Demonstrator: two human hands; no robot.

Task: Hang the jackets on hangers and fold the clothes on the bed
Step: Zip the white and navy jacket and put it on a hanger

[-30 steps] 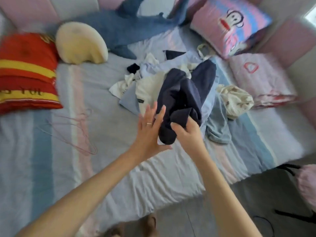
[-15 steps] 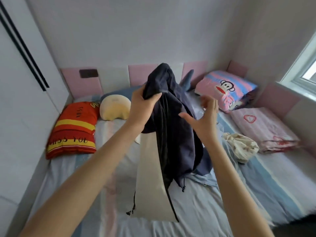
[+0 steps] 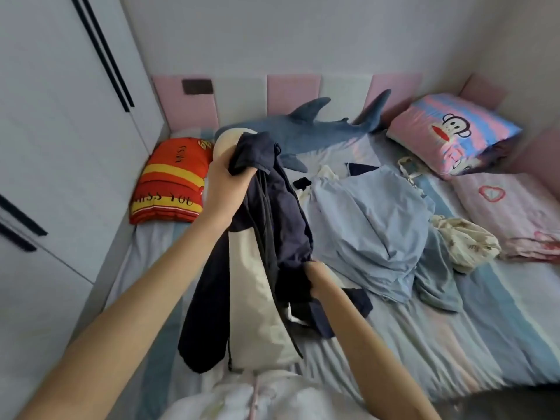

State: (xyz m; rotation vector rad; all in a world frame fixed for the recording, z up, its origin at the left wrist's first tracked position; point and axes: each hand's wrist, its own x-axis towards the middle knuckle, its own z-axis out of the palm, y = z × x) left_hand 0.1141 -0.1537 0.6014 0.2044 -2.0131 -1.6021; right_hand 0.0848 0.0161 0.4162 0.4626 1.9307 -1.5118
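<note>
1. Over on the far left, a white wardrobe [image 3: 45, 177] runs along the bed [image 3: 454, 334], with a red pillow [image 3: 169, 183] tucked into the corner next to it.
2. Then you get the left hand [image 3: 225, 189], raised over the bed with its fingers curled tight round a bunched-up top bit of the jacket [image 3: 272, 213].
3. Jacket's navy with a cream panel. It hangs down from that hand in the air, in front of the person, above the near edge of the bed. Can't tell if the bottom end touches the sheet.
4. A cream cushion [image 3: 219, 147] peeks out right behind the left hand, and a blue shark [image 3: 303, 128] lies along the headboard past it.
5. Right hand [image 3: 318, 278] is lower down, gripping navy fabric on the jacket's right side. Its fingers are mostly buried in the cloth.
6. Just right of that, a heap of blue clothes [image 3: 369, 231] is lying on the bed unfolded, with a crumpled floral piece [image 3: 466, 241] just beside it.
7. Far right, a monkey pillow [image 3: 454, 134] leans in the corner and a folded pink blanket [image 3: 515, 213] sits on the bed below it.
</note>
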